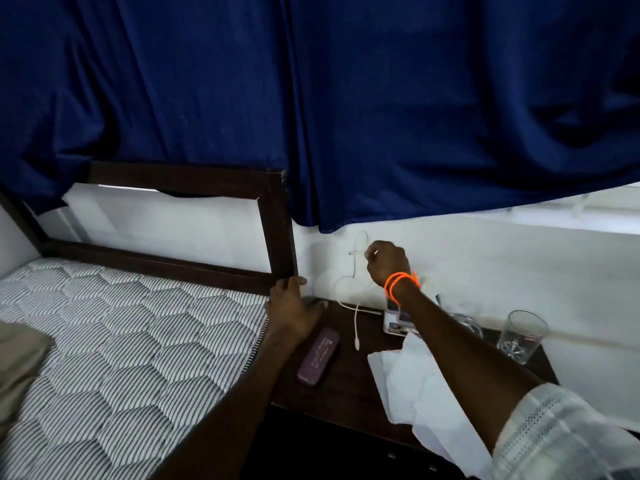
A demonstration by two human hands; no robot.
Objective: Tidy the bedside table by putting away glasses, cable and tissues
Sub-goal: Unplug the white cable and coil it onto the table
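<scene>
A dark wooden bedside table (346, 389) stands right of the bed. A thin white cable (356, 318) runs from the wall down onto the table, its plug end lying loose. My right hand (388, 263), with orange bands on the wrist, is raised against the wall and pinches the cable's upper part. My left hand (292, 308) rests at the table's back left corner, fingers spread against the foot of the headboard post. A purple glasses case (318, 356), shut, lies just below that hand. Crumpled white tissues (408, 386) lie across the table's front right, partly under my right forearm.
A small tissue box (398, 322) stands behind my right arm. Two clear drinking glasses (523, 336) (467, 323) stand at the table's back right. The dark headboard frame (277, 220) and striped mattress (121, 341) border the left. A blue curtain (346, 98) hangs over the white wall.
</scene>
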